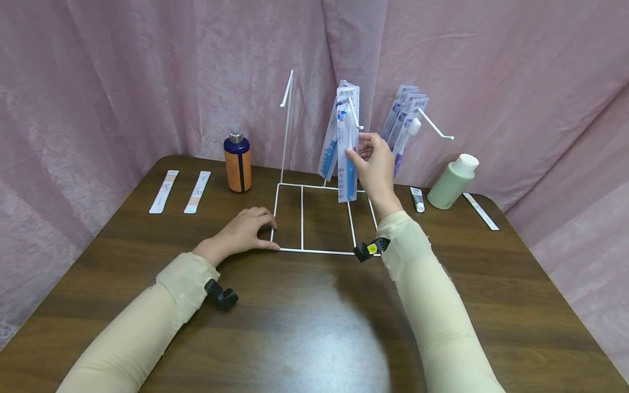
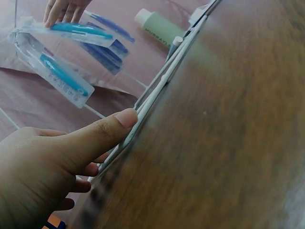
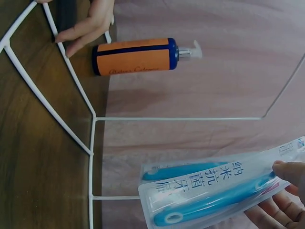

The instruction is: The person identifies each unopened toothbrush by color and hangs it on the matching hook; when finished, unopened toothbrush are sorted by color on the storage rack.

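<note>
My right hand (image 1: 377, 165) pinches a packaged toothbrush (image 1: 347, 180) with a blue handle between thumb and fingers. The top of its pack is at the middle hook (image 1: 355, 113) of a white wire display rack (image 1: 326, 251). Another blue toothbrush pack (image 1: 328, 147) hangs behind it. In the right wrist view, the held toothbrush pack (image 3: 205, 202) slants in front of the other one. My left hand (image 1: 244, 229) grips the rack's front left base corner. Its thumb (image 2: 102, 136) lies on the wire in the left wrist view, with the fingers on the far side.
Purple toothbrush packs (image 1: 402, 123) hang on the right hook; the left hook (image 1: 286, 90) bears nothing. An orange-blue pump bottle (image 1: 238, 164) and two sachets (image 1: 164, 191) stand or lie left. A green bottle (image 1: 452, 183), small tube (image 1: 417, 199) and slim sachet (image 1: 480, 211) are right.
</note>
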`<state>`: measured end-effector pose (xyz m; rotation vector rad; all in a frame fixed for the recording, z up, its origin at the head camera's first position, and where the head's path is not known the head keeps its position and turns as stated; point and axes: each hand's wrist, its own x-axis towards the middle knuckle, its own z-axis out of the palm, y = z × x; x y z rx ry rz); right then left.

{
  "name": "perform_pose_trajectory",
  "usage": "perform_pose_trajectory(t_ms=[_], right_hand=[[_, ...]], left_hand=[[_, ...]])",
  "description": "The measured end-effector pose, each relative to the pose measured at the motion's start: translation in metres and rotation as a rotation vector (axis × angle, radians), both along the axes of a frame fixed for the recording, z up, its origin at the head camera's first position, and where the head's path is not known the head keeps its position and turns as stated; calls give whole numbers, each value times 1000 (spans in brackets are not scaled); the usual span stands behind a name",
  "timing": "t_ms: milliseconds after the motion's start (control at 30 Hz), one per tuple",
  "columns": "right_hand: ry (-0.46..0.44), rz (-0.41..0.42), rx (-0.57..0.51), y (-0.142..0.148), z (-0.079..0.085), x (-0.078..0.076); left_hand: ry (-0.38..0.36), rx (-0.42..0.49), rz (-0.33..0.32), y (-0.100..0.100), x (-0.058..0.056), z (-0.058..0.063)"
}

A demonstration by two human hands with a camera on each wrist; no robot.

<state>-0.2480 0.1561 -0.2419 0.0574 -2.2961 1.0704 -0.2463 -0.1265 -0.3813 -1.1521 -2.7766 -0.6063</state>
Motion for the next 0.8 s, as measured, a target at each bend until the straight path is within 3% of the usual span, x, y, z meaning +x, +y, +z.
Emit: perform_pose_trajectory(t_ms=[467, 667, 800], right_hand=[[-77, 19, 49, -1, 1, -7], [-103, 44, 66, 6, 5, 1], [-135, 64, 143, 16, 10, 13]], left_hand=[[-11, -5, 3, 0, 1, -1], [-11, -3, 3, 0, 1, -1], [-5, -7, 3, -1, 0, 0]])
